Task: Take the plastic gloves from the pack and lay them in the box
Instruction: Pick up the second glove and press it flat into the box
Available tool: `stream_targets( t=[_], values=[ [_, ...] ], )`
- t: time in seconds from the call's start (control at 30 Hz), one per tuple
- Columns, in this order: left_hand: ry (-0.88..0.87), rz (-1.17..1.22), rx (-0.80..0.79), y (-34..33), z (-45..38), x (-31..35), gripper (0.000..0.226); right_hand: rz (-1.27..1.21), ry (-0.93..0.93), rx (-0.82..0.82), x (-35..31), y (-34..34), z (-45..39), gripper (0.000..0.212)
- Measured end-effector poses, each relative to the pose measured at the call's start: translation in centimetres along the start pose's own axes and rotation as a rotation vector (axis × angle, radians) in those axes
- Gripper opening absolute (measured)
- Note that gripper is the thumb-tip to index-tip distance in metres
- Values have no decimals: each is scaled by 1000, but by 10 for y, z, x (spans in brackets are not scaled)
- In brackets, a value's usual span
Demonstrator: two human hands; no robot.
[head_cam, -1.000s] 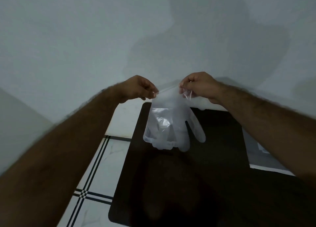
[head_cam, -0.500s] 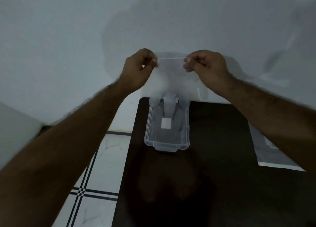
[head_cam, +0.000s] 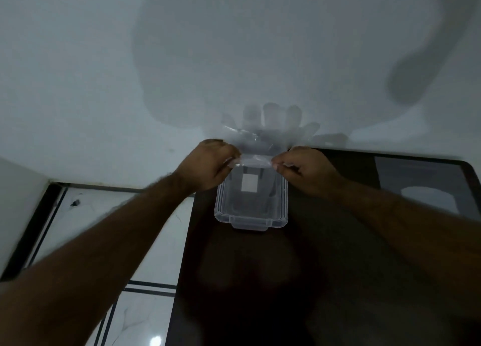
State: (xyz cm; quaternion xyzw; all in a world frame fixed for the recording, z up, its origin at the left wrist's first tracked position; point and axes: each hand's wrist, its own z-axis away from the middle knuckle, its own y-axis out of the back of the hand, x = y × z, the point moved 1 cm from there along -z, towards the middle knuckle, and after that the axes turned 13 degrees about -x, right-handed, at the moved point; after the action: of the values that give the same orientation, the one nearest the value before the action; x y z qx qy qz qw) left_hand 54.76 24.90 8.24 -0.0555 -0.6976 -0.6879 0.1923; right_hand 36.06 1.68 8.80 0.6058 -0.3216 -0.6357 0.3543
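We hold a glove (head_cam: 270,129) over the box (head_cam: 251,212).
Our left hand (head_cam: 208,167) and right hand (head_cam: 304,171) pinch its cuff, fingers pointing away.

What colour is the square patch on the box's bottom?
White, a plain square patch on the floor of the clear box, seen in the head view.

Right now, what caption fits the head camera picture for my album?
Two hands, left and right, pinch a clear plastic glove by its cuff above the open box on the dark table.
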Motion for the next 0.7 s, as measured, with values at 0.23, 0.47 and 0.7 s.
stream_targets(
  t=[0.23, 0.47, 0.7],
  values=[
    [25, -59, -179, -48, -7, -18, 24, 235, 29, -320, 33, -46, -21, 20],
    [-16, -277, -359, -78, 2, -17, 25, 553, 13, -594, 32, -66, -27, 30],
    [56, -349, -568, -81, -4, -8, 22, 717, -27, -803, 23, -77, -37, 43]
  ],
)
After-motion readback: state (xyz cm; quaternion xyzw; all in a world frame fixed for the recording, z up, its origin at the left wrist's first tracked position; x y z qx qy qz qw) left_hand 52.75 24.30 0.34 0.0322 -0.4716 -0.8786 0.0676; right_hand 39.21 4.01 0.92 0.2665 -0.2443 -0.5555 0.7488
